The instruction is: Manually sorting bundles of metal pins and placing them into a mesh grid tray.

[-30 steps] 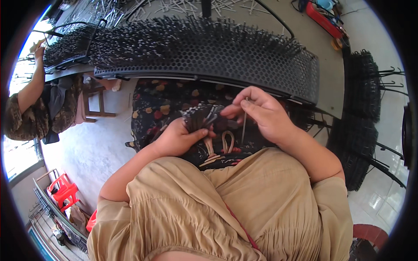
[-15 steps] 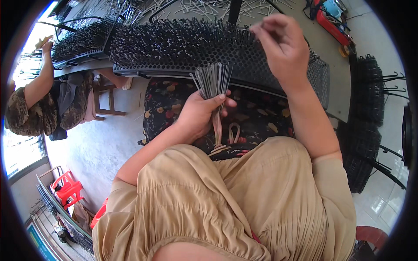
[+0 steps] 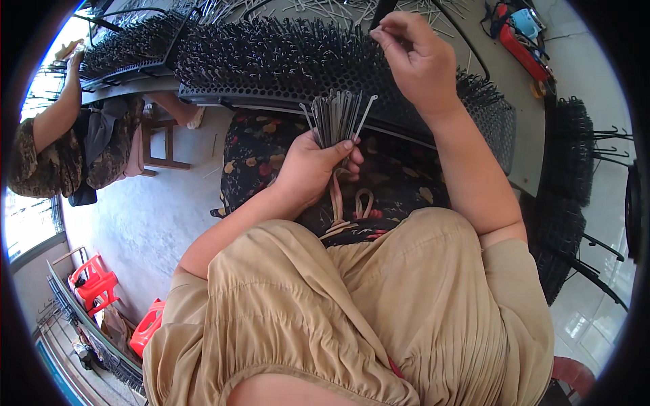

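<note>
A bundle of thin grey metal rods (image 3: 335, 116) with small looped ends stands upright in my left hand (image 3: 311, 162). Its thumb and fingers wrap round the lower part, and the tops fan out, one pale rod leaning right. My right hand (image 3: 421, 68) is raised over the right part of a black perforated rack (image 3: 237, 98), thumb and forefinger pinched together. Whatever may be between those fingertips is too small to make out. Dark rods (image 3: 271, 61) stand densely in the rack's holes.
Loose rods (image 3: 325, 9) lie scattered on the table beyond the rack. A red tool (image 3: 521, 51) and a blue cup (image 3: 526, 24) sit at the far right. Black flowered cloth (image 3: 399, 169) hangs before my knees. Another person (image 3: 57, 152) works at the left, beside a wooden stool (image 3: 164, 143).
My right hand has moved left and slightly away from me, above the rack. The rods in my left hand have spread, with one now tilting right. The whole view has shifted slightly.
</note>
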Available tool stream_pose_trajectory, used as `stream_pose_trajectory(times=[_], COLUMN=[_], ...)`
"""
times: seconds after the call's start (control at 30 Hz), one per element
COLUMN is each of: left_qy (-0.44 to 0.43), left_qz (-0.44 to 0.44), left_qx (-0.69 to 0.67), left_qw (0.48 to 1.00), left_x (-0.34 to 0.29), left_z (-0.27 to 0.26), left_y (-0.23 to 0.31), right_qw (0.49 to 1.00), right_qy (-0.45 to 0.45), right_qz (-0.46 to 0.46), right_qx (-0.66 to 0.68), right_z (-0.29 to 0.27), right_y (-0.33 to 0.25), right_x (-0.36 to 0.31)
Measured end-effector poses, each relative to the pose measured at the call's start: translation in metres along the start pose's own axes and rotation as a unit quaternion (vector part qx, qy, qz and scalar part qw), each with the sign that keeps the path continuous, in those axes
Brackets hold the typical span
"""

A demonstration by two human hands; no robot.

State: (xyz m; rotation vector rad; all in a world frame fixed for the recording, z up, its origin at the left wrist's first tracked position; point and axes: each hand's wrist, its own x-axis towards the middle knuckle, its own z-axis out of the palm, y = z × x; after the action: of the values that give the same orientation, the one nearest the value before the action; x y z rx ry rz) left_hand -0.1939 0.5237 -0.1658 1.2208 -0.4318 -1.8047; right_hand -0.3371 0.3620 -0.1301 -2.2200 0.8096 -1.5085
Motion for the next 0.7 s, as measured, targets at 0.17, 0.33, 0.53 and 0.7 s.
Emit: stream_pose_trajectory(times=[0.17, 0.33, 0.53, 0.7], left_qy=[-0.036, -0.003, -0.07, -0.052], left_qz=[0.164, 0.336, 0.055, 0.027], left_qx=[0.186, 0.267, -0.054, -0.054], left_qw=[0.968, 0.903, 0.995, 0.997], left_x=[-0.011, -0.028, -0.01, -0.003], left_z=[-0.008, 0.007, 0.015, 0.018], left_y=[0.035, 0.063, 0.026, 0.013], right_qw=[0.982, 0.977, 0.947, 0.817], right_qy=[-0.098, -0.086, -0.104, -0.149], right_qz=[-0.074, -0.114, 0.25, 0.404], right_qx=[-0.143, -0.155, 0.171, 0.384], right_z=[-0.005, -0.01, -0.026, -0.039], right_y=[0.001, -0.003, -0.028, -0.026], right_x=[0.005, 0.01, -0.02, -0.041])
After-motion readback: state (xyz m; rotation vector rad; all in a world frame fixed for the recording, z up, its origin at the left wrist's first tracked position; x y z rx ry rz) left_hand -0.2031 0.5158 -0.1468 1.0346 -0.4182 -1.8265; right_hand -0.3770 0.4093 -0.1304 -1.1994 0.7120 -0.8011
